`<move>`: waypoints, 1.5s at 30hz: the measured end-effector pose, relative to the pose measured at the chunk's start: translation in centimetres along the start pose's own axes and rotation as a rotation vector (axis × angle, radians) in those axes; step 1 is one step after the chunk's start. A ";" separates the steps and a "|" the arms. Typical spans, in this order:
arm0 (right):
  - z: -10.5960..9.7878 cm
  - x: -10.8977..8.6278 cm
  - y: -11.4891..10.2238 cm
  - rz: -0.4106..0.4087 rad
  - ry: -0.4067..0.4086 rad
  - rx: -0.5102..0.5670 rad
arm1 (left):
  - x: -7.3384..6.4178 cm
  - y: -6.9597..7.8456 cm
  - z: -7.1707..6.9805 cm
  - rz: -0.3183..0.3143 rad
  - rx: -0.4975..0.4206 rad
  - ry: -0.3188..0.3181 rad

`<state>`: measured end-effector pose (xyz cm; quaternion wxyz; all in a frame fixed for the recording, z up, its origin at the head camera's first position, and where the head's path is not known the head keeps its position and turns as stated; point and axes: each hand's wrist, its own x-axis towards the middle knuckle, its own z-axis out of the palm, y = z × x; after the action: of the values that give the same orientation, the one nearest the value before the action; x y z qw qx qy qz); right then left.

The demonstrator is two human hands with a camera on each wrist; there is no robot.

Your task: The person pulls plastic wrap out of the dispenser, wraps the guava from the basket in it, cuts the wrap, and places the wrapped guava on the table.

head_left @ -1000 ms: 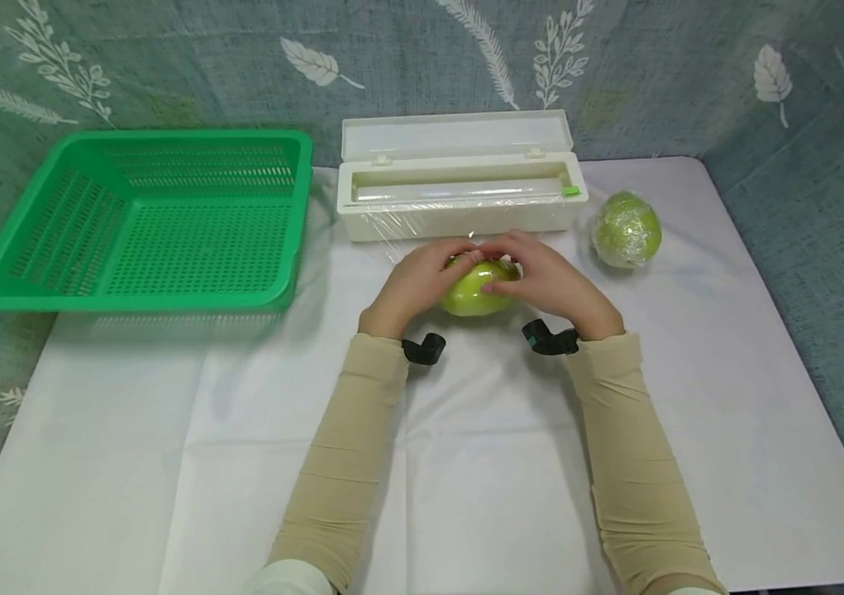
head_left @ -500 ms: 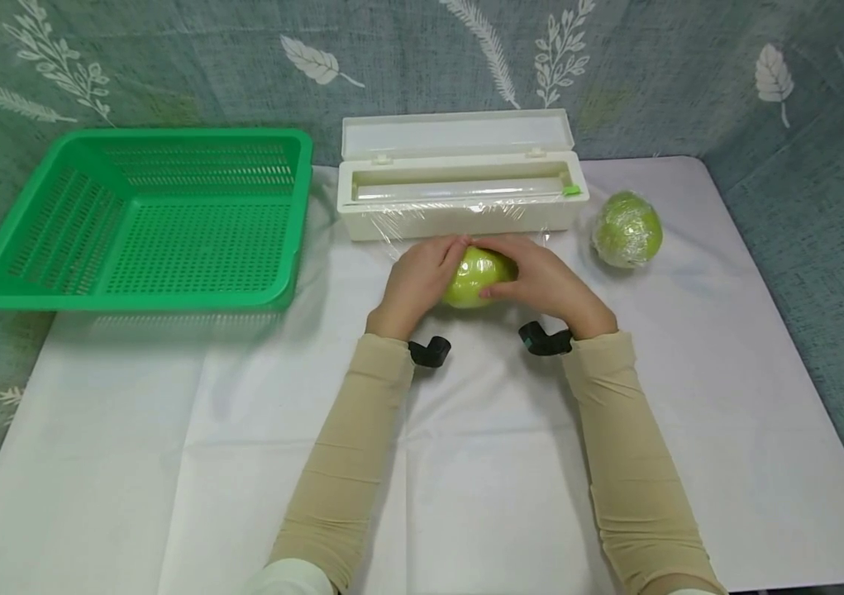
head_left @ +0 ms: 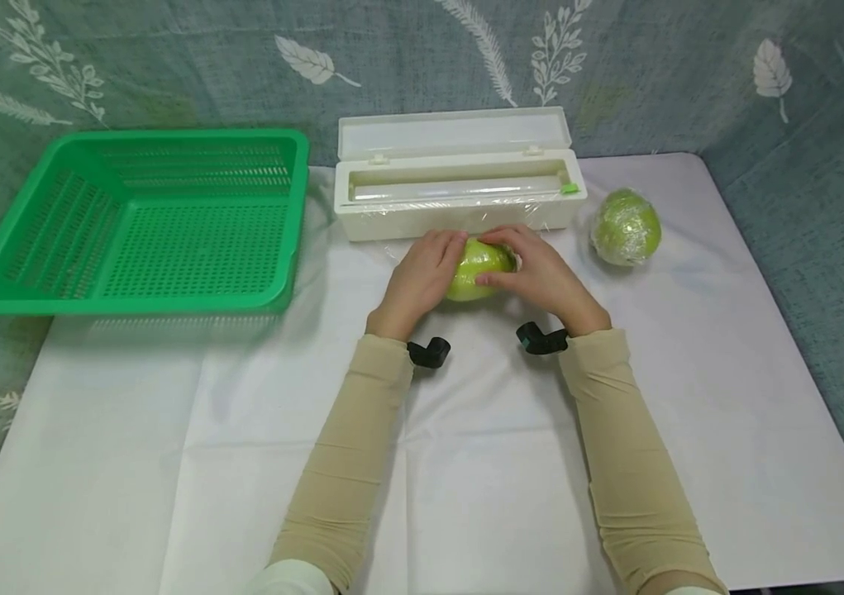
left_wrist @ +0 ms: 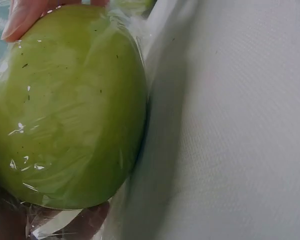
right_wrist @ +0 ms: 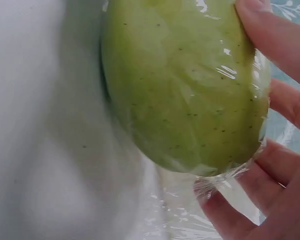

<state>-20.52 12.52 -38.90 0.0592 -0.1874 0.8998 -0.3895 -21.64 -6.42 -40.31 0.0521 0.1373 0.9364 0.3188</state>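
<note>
Between both hands sits a round, apple-like green fruit (head_left: 472, 273), with clear plastic wrap drawn over its skin. My left hand (head_left: 417, 277) curves round its left side. The right hand (head_left: 541, 277) holds the other side, thumb in front and fingers behind. In the left wrist view, glossy film creases cover the fruit (left_wrist: 70, 110), and fingers show above and below it. The right wrist view has bunched wrap (right_wrist: 205, 182) at the fruit's edge, pinched near the fingertips. Behind the hands stands a white wrap dispenser (head_left: 459, 220), lid up, a film roll inside and film over its front.
A second green fruit (head_left: 626, 228), wrapped in crinkled film, rests right of the dispenser. To the left stands a green slotted basket (head_left: 283, 291) with nothing in it. White cloth (head_left: 302, 388) covers the table, and a leaf-patterned curtain (head_left: 243, 74) hangs behind.
The fruit has shifted slightly back toward the dispenser. My left fingers have drawn together along its side, and the right hand has moved a little left with its fingers spread round the fruit.
</note>
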 end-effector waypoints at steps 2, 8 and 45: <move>0.1 0.0 0.2 -0.027 0.025 -0.024 | 0.0 -0.1 0.1 0.006 -0.006 0.018; 0.3 0.1 0.4 -0.021 0.046 -0.025 | 0.2 0.0 0.2 0.144 0.032 0.117; -2.2 2.1 4.3 0.391 0.781 0.087 | -0.1 2.3 1.1 0.295 0.247 0.112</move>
<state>-24.29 15.95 -40.40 -0.2052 0.1504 0.8558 -0.4503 -20.81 -4.06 -39.81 -0.0645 0.2607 0.9395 0.2126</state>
